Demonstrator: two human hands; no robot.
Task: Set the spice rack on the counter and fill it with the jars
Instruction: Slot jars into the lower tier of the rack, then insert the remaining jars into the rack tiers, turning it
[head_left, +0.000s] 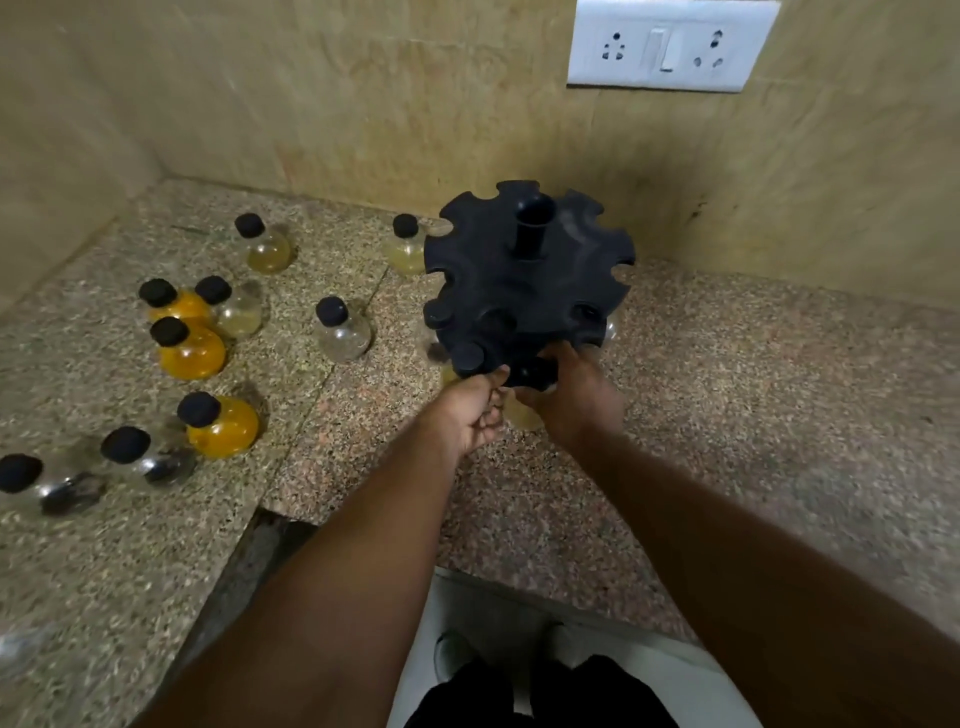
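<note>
Spice rack (524, 280) was at frame centre, tilted, above the table (727, 389). Left hand (470, 410) and right hand (574, 395) held a grip closed on its lower edge. Jars (192, 348) stood at frame left, well apart from both hands.

No readable text, labels, brands or numbers anywhere.
</note>
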